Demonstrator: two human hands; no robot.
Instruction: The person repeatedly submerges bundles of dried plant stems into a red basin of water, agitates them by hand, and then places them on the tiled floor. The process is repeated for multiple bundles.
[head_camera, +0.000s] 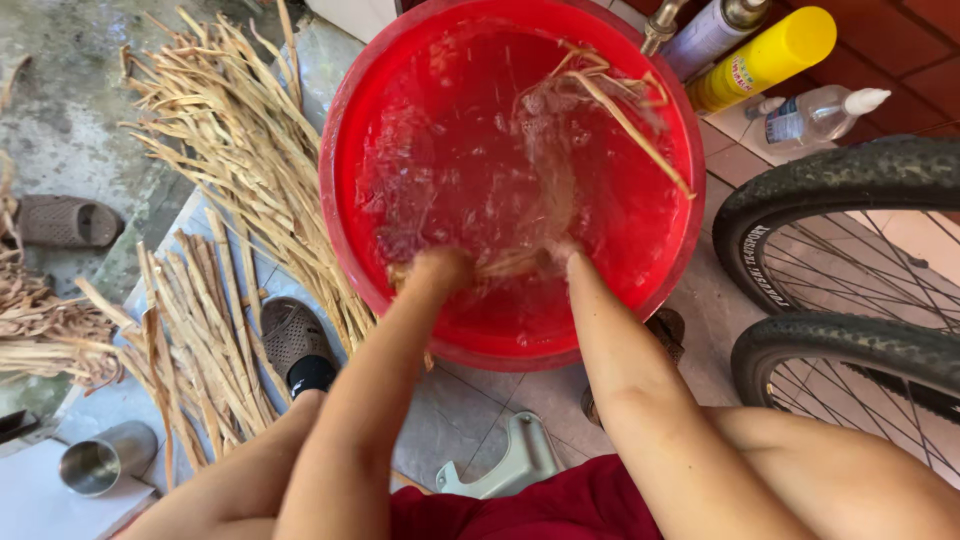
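A big red plastic basin (345, 170) full of rippling water stands on the tiled floor in front of me. Both my hands are plunged into it near the front wall. My left hand (437, 268) and my right hand (565, 255) grip a bundle of tan dried plant strips (510, 262) under the water between them. More strips (625, 115) stick out of the water at the basin's far right, leaning over the rim.
Heaps of dried strips (235, 150) lie left of the basin, more (190, 340) by my sandalled foot (295, 345). A steel cup (100, 462) stands lower left. Two bicycle tyres (850, 185) are at right. A yellow can (765, 55) and clear bottle (815, 115) lie behind.
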